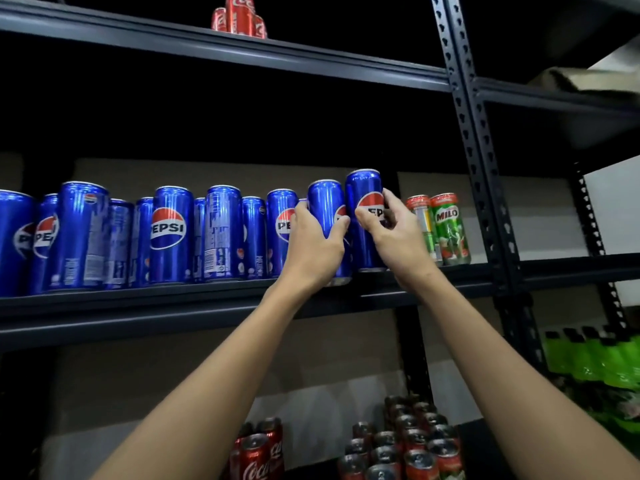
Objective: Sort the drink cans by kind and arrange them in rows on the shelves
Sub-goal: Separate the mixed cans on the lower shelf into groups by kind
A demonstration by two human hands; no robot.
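Observation:
Several blue Pepsi cans stand in rows on the middle shelf. My left hand grips one blue Pepsi can at the row's right end. Right beside it, my right hand holds another Pepsi can, thumb across its logo. Two green Milo cans stand to the right of my right hand on the same shelf. Red Coca-Cola cans sit on the top shelf.
A perforated dark upright post bounds the shelf on the right. Below are red Coca-Cola cans and several cans seen from above. Green bottles stand at the lower right. A pale object lies on the upper right shelf.

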